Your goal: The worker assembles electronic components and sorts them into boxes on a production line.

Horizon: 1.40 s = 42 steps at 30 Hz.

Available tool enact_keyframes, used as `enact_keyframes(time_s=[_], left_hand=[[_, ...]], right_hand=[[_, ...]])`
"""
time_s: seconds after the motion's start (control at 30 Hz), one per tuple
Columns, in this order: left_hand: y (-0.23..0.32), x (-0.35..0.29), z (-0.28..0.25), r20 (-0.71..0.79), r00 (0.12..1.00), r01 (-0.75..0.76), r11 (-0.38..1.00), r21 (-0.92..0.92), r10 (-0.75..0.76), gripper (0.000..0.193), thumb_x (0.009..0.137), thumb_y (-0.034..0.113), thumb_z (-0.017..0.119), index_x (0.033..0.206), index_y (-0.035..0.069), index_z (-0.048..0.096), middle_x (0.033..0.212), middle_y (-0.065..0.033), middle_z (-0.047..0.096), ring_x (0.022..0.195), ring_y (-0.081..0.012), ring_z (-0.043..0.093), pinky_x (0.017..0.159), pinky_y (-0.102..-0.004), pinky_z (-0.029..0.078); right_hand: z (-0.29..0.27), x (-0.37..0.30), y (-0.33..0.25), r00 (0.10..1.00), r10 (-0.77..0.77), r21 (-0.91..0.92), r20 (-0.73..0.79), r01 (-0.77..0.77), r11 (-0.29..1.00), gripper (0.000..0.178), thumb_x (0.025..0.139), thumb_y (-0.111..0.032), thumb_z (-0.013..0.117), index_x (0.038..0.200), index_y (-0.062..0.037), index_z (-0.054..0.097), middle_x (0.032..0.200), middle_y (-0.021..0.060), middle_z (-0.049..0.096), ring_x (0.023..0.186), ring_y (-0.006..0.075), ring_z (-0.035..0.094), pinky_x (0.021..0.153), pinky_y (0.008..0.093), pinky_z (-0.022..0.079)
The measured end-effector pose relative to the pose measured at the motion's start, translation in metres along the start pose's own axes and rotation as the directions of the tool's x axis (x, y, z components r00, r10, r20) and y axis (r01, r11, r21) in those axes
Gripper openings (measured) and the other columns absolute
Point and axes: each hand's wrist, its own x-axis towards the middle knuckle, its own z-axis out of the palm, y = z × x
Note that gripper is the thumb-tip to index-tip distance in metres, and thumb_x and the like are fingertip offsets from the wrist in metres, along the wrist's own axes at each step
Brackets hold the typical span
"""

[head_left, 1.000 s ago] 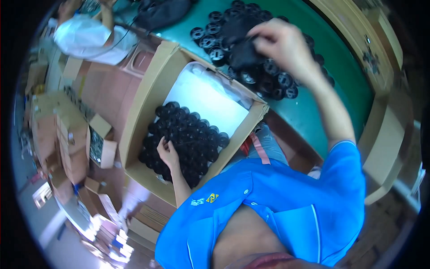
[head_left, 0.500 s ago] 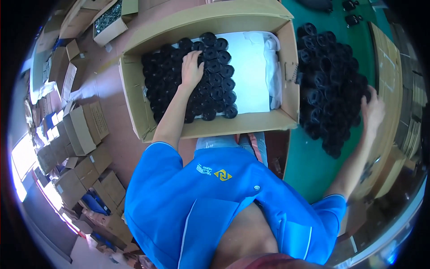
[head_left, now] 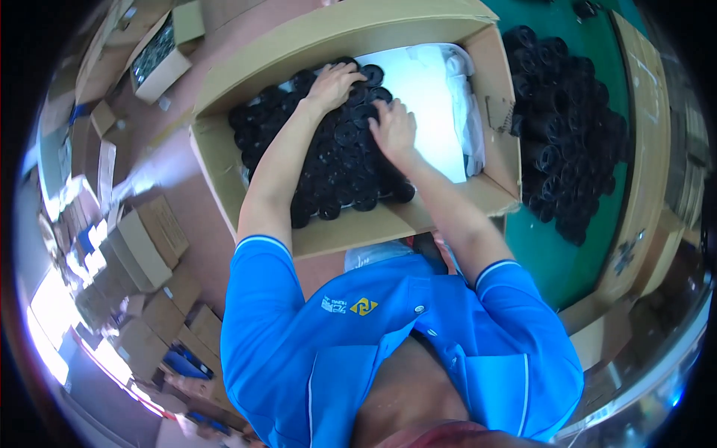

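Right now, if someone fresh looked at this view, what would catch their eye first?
Most likely the open cardboard box at centre, its left part packed with round black parts and its right part showing a bare white liner. Both hands rest on those parts: the left hand near the far edge, the right hand beside the liner. A heap of loose black parts lies on the green table to the right.

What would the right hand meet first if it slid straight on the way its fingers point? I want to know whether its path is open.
Likely more black round parts: the right hand lies flat on them, fingers pointing up-left toward the left hand.
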Motion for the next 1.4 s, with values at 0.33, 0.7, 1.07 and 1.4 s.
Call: enact_keyframes(time_s=[0.33, 0.7, 1.07, 1.4], left_hand=[[0.007, -0.002, -0.019, -0.182, 0.983, 0.004, 1.0, 0.029, 0.002, 0.025, 0.081, 0.002, 0.059, 0.103, 0.008, 0.067, 0.094, -0.0119, 0.058, 0.085, -0.0306, 0.06, 0.08, -0.0388, 0.051], [0.167, 0.197, -0.193, -0.379, 0.863, -0.337, 0.94, 0.06, 0.334, 0.023, 0.078, 0.007, 0.067, 0.101, 0.007, 0.067, 0.087, -0.0108, 0.06, 0.079, -0.0314, 0.062, 0.072, -0.0406, 0.051], [0.234, 0.316, -0.132, -0.307, 0.802, -0.585, 0.777, -0.231, 0.512, 0.011, 0.084, 0.006, 0.051, 0.092, 0.0, 0.057, 0.086, -0.0231, 0.059, 0.075, -0.0443, 0.06, 0.068, -0.0493, 0.051], [0.137, 0.149, -0.147, -0.406, 0.898, -0.13, 0.777, -0.615, -0.171, 0.02, 0.083, 0.009, 0.061, 0.101, 0.004, 0.068, 0.094, -0.0167, 0.066, 0.079, -0.0342, 0.063, 0.074, -0.0416, 0.052]], right_hand=[[0.023, -0.005, -0.033, 0.949, 0.309, -0.015, 0.063, -0.308, 0.951, 0.016, 0.089, -0.015, 0.055, 0.1, -0.0084, 0.065, 0.09, 0.0161, 0.06, 0.08, 0.0323, 0.061, 0.081, 0.0409, 0.041], [0.028, 0.01, -0.031, 0.93, 0.367, 0.086, 0.018, -0.367, 0.926, 0.019, 0.092, -0.012, 0.05, 0.091, -0.0097, 0.068, 0.083, 0.0111, 0.067, 0.076, 0.0284, 0.064, 0.078, 0.0407, 0.038], [0.029, 0.019, -0.024, 0.855, 0.512, 0.072, -0.075, -0.508, 0.858, 0.019, 0.09, -0.013, 0.051, 0.087, -0.011, 0.07, 0.078, 0.0113, 0.069, 0.07, 0.0296, 0.065, 0.068, 0.0436, 0.042], [0.035, 0.024, -0.027, 0.91, 0.404, 0.007, 0.089, -0.406, 0.914, 0.02, 0.088, -0.014, 0.053, 0.082, -0.0123, 0.071, 0.073, 0.0115, 0.07, 0.064, 0.0307, 0.067, 0.058, 0.0464, 0.046]])
